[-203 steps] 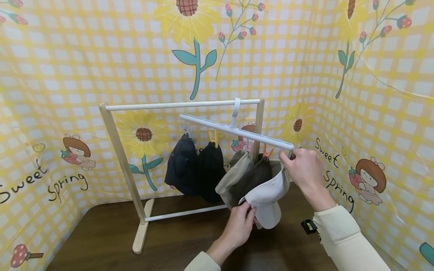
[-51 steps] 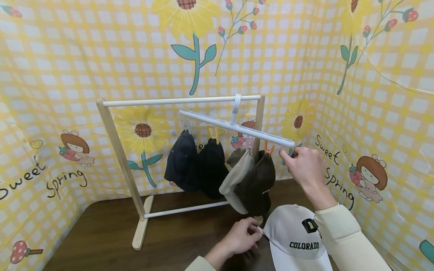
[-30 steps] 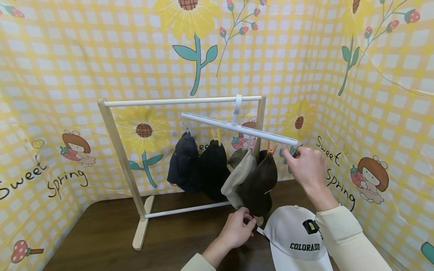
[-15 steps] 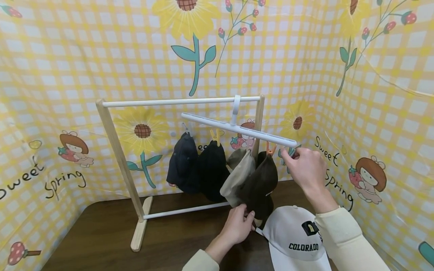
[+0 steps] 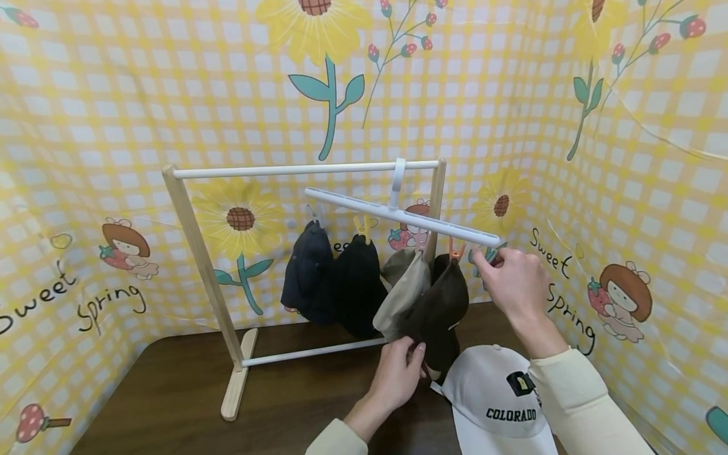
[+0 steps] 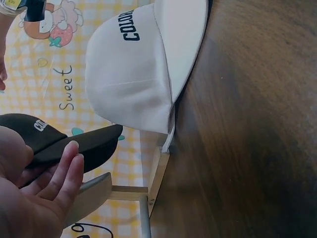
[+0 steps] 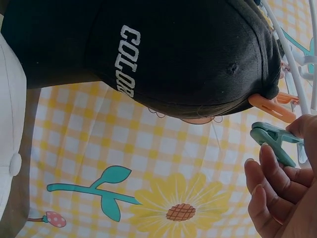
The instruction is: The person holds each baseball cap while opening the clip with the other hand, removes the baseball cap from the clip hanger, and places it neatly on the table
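Note:
A white hanger bar (image 5: 405, 218) with clips hangs from a wooden rack (image 5: 196, 253). Navy (image 5: 309, 278), black (image 5: 358, 284), beige (image 5: 404, 294) and dark brown (image 5: 446, 309) caps hang from it. My left hand (image 5: 412, 357) pinches the dark brown cap's brim (image 6: 74, 146) from below. An orange clip (image 7: 267, 106) holds that cap (image 7: 188, 54). My right hand (image 5: 489, 258) pinches the empty green clip (image 7: 272, 141) at the bar's right end. A white "COLORADO" cap (image 5: 500, 395) lies on the table under my right forearm and shows in the left wrist view (image 6: 138, 74).
The rack stands on a dark wooden table (image 5: 296, 411) enclosed by yellow checked sunflower walls (image 5: 85, 158). The rack's left foot (image 5: 236, 385) and lower white crossbar (image 5: 313, 355) sit behind my left hand. A black wrist camera (image 5: 520, 382) sits on my right sleeve.
The white cap, held up at the bar 6.8 s ago, lies on the table. My left hand has left it and risen to the dark brown cap's brim. My right hand stays at the green clip.

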### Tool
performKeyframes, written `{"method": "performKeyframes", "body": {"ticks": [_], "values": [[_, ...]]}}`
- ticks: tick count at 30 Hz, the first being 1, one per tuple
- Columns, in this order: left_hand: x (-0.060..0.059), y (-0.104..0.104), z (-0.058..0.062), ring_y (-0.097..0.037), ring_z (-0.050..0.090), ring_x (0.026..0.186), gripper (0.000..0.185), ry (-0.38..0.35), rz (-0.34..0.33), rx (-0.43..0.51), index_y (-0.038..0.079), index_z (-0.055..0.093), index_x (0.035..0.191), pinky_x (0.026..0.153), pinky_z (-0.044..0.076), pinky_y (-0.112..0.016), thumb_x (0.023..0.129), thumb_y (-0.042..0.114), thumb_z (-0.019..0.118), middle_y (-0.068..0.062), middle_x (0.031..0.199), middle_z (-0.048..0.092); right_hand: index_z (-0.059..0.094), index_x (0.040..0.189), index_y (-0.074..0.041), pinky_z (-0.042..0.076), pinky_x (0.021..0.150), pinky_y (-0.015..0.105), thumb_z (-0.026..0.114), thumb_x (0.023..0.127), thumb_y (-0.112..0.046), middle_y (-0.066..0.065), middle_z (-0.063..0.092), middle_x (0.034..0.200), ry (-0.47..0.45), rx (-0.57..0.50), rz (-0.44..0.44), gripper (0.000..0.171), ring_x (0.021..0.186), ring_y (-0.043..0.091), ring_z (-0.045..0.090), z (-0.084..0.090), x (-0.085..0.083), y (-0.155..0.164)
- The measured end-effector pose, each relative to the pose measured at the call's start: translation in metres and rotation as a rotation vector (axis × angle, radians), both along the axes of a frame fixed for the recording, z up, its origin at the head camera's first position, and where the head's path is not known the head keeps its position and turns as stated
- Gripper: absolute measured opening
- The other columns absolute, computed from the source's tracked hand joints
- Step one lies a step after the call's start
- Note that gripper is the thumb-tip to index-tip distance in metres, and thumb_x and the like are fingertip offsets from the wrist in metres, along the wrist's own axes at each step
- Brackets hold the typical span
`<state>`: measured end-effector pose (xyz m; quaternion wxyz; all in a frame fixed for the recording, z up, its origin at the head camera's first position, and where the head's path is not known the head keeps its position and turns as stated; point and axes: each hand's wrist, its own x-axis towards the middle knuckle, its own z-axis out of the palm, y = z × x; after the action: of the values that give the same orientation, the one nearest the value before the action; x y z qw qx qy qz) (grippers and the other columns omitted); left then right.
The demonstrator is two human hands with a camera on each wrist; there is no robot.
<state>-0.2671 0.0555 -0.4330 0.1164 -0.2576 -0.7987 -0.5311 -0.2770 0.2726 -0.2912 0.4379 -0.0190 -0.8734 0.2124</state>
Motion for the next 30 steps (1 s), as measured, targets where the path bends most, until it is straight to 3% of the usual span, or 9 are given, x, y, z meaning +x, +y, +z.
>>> {"method": "performKeyframes", "body": {"ticks": [9, 14, 20, 26, 30], "values": [[0.000, -0.005, 0.003, 0.001, 0.057, 0.056, 0.028, 0.043, -0.013, -0.061, 0.005, 0.064, 0.081, 0.059, 0.046, -0.020, 0.106, 0.013, 0.055, 0.000, 0.062, 0.064, 0.063, 0.059, -0.012, 0.029, 0.039, 0.033, 0.063, 0.097, -0.052, 0.003, 0.056, 0.051, -0.013, -0.007, -0.033, 0.055, 0.043, 0.020, 0.045, 0.002, 0.002, 0.000], [0.001, -0.007, 0.009, 0.000, 0.057, 0.059, 0.029, 0.103, -0.017, -0.079, 0.005, 0.063, 0.080, 0.060, 0.046, -0.019, 0.107, 0.012, 0.054, 0.001, 0.062, 0.065, 0.063, 0.057, -0.013, 0.030, 0.040, 0.034, 0.059, 0.097, -0.057, 0.003, 0.056, 0.050, -0.025, -0.017, -0.065, 0.060, 0.044, 0.022, 0.046, 0.006, 0.003, -0.003], [0.001, -0.009, 0.011, -0.004, 0.060, 0.064, 0.028, 0.126, -0.022, -0.074, 0.006, 0.063, 0.080, 0.061, 0.048, -0.019, 0.107, 0.010, 0.054, -0.001, 0.066, 0.067, 0.064, 0.055, -0.013, 0.029, 0.041, 0.034, 0.053, 0.097, -0.065, 0.002, 0.055, 0.051, -0.055, -0.009, -0.095, 0.068, 0.046, 0.022, 0.047, 0.006, 0.006, -0.005], [0.001, -0.009, 0.012, -0.008, 0.065, 0.066, 0.027, 0.145, -0.033, -0.064, 0.004, 0.063, 0.082, 0.062, 0.050, -0.019, 0.106, 0.008, 0.053, -0.003, 0.073, 0.066, 0.045, 0.045, -0.017, 0.024, 0.039, 0.032, 0.052, 0.103, -0.047, -0.002, 0.038, 0.042, -0.045, 0.035, -0.055, 0.066, 0.042, 0.021, 0.039, 0.002, 0.008, -0.008], [0.002, -0.009, 0.013, -0.008, 0.064, 0.066, 0.027, 0.141, -0.043, -0.066, 0.004, 0.063, 0.082, 0.061, 0.050, -0.019, 0.107, 0.007, 0.053, -0.004, 0.073, 0.066, 0.041, 0.045, -0.019, 0.024, 0.038, 0.032, 0.051, 0.104, -0.036, -0.002, 0.037, 0.043, -0.015, 0.048, -0.014, 0.063, 0.041, 0.020, 0.037, 0.001, 0.008, -0.011]]}}
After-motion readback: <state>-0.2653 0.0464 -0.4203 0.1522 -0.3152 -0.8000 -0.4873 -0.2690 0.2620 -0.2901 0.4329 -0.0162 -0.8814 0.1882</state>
